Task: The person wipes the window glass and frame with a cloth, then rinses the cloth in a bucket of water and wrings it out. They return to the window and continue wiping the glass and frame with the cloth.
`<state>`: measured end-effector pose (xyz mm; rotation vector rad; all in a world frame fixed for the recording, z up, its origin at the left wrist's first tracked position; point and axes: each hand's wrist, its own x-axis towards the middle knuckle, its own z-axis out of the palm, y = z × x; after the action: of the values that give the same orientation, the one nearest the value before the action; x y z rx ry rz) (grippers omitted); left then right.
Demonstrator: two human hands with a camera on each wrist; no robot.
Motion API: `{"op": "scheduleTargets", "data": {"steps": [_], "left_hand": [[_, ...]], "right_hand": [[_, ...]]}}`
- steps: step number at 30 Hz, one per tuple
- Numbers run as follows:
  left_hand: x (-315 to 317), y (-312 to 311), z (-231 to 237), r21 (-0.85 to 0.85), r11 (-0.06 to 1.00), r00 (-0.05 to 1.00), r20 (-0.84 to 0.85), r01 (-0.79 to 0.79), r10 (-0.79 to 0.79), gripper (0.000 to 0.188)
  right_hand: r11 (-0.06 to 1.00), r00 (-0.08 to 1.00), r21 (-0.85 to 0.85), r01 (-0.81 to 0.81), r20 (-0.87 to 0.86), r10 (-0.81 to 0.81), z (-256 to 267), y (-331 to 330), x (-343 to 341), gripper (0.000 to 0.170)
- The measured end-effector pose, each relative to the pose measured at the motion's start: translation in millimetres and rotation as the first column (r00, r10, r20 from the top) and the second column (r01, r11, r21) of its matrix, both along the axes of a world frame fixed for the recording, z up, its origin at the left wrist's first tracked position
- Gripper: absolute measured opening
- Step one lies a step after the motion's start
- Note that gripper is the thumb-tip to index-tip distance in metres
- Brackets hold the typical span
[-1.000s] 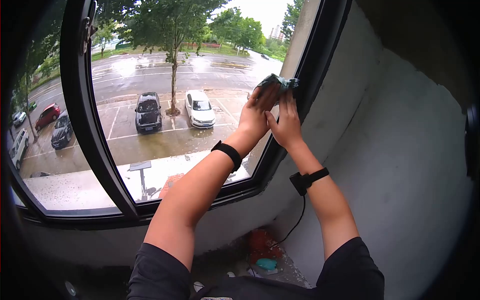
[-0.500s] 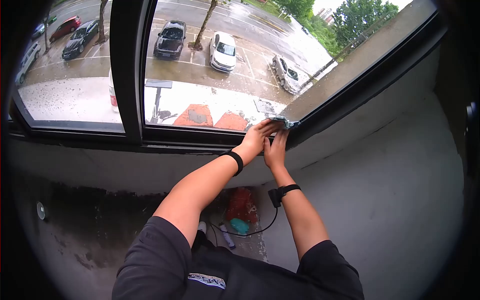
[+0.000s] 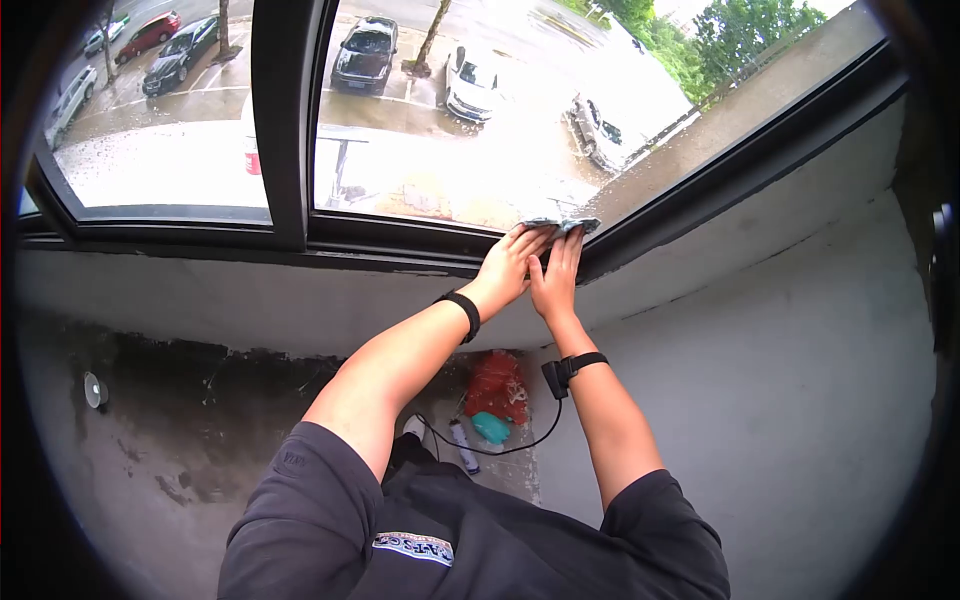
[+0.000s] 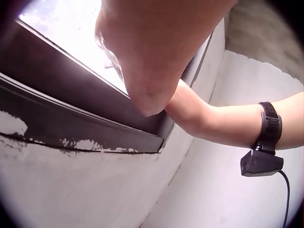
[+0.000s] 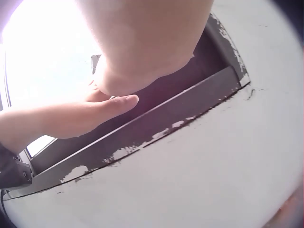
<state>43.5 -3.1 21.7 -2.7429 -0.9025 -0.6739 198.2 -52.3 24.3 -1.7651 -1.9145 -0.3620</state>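
In the head view a crumpled grey-green cloth (image 3: 566, 225) lies against the lower right corner of the window pane (image 3: 480, 195), just above the black frame (image 3: 400, 240). My left hand (image 3: 507, 268) presses on it with outstretched fingers. Close beside it, my right hand (image 3: 554, 280) also presses the cloth, fingers straight and pointing up. The left wrist view shows the heel of my left hand (image 4: 147, 61) over the dark frame, hiding most of the cloth. The right wrist view has my right hand (image 5: 137, 52) in front, with the left thumb (image 5: 126, 100) just below it.
A grey wall (image 3: 760, 330) closes in on the right, and a dark upright mullion (image 3: 285, 120) divides the window at left. On the floor are a red patch (image 3: 497, 385), a teal bundle (image 3: 490, 428) and a canister (image 3: 464, 447). A black cable (image 3: 500, 453) hangs from the right wrist camera.
Both hands have slid the cloth down the pane's right edge to its bottom corner, most of the way in the first half second. The head view has tilted downward.
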Motion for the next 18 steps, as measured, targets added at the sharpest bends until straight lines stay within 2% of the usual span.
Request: {"op": "scheduleTargets", "data": {"steps": [1, 5, 8, 10, 12, 14, 16, 18], "left_hand": [[-9, 1, 7, 0.035, 0.999, 1.000, -0.017, -0.022, 0.022, 0.083], [-45, 11, 24, 0.095, 0.994, 0.986, 0.165, -0.052, 0.036, 0.082], [-86, 16, 50, 0.087, 0.995, 0.986, 0.161, -0.055, 0.040, 0.086], [-108, 21, 63, 0.164, 0.978, 0.982, 0.159, -0.126, 0.100, 0.091], [-131, 26, 88, 0.232, 0.961, 0.984, 0.133, -0.149, 0.120, 0.092], [-149, 30, 115, 0.257, 0.948, 0.981, 0.099, -0.188, 0.168, 0.094], [-162, 35, 142, 0.350, 0.901, 0.967, 0.091, -0.255, 0.239, 0.094], [-172, 37, 175, 0.321, 0.915, 0.966, 0.162, -0.243, 0.199, 0.093]], "right_hand": [[1.000, 1.000, 0.029, -0.009, -0.005, 0.009, 7, 3, -11, 0.084], [0.988, 0.997, 0.136, -0.077, -0.005, 0.079, 28, 21, -48, 0.084], [0.966, 0.989, 0.230, -0.119, -0.057, 0.135, 34, 36, -77, 0.084], [0.959, 0.984, 0.246, -0.139, -0.075, 0.161, 47, 45, -95, 0.086], [0.955, 0.986, 0.259, -0.147, -0.042, 0.163, 72, 57, -110, 0.087], [0.930, 0.982, 0.317, -0.188, 0.082, 0.171, 104, 67, -120, 0.087], [0.925, 0.964, 0.328, -0.191, 0.240, 0.114, 145, 73, -124, 0.083], [0.889, 0.951, 0.403, -0.218, 0.292, 0.101, 179, 80, -124, 0.076]]}}
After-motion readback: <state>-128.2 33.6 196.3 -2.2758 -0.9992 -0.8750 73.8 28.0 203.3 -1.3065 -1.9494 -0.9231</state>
